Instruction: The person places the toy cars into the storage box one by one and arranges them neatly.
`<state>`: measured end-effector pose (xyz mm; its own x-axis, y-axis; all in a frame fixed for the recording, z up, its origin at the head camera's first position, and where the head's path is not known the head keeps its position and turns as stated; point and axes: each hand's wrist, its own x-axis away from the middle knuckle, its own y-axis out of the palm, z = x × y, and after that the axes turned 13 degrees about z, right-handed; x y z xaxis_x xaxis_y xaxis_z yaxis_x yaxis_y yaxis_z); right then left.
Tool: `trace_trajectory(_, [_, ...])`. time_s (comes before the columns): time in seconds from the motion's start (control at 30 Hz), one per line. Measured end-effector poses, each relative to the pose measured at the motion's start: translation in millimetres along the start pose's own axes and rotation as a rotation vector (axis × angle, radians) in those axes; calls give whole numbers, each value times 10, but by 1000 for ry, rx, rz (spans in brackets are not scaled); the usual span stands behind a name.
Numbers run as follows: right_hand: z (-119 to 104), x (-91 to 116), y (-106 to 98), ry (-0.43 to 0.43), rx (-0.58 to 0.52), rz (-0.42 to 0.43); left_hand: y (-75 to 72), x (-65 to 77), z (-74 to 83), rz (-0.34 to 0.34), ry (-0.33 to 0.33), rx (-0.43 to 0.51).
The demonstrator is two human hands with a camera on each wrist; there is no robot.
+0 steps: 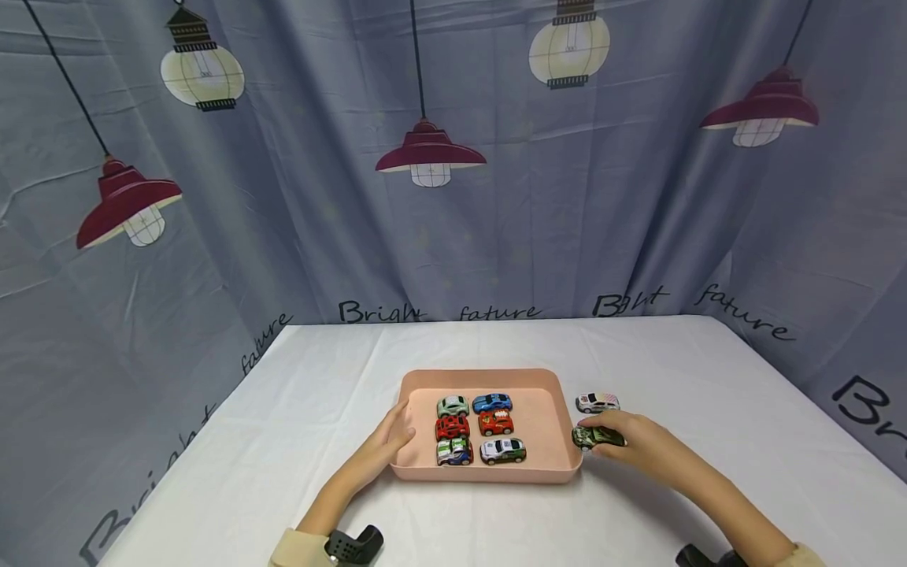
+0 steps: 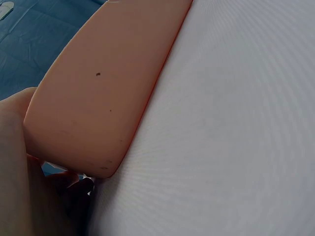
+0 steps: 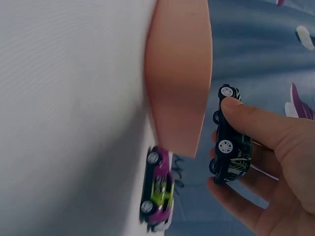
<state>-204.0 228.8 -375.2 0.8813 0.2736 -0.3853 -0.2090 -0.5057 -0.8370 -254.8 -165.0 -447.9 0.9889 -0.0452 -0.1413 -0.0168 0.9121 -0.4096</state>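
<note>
My left hand (image 1: 383,438) grips the left wall of a pink tray (image 1: 489,474), thumb over the rim and fingers outside. In the left wrist view, that hand wraps the end of the tray wall (image 2: 98,88). My right hand (image 1: 641,449) pinches a dark green toy car (image 1: 597,437) between thumb and fingers at the tray's right rim. The right wrist view shows this toy car (image 3: 229,140) raised off the table, its wheels toward the camera. Several toy cars stand inside the tray in two columns, among them a blue car (image 1: 492,403) and a white-and-green car (image 1: 503,451).
A white toy car (image 1: 597,402) stands on the table just right of the tray, beyond my right hand. In the right wrist view, a purple-and-green toy car (image 3: 160,189) is on the white tablecloth (image 1: 340,354). A grey-blue curtain (image 1: 489,236) hangs behind the table.
</note>
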Motion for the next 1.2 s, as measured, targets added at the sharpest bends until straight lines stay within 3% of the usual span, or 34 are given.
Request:
trace_trajectory(0.5, [-286,-290,284,-92,33,-35,-14,1,13,-12,-2,-3])
trace_trajectory(0.8, [-288,-333,496,-185,163,-49,3,-11,0,-5,-11,12])
trace_trajectory(1.2, [-330,-353,577,-128,161,-90,-10,5,22,-10,-4,20])
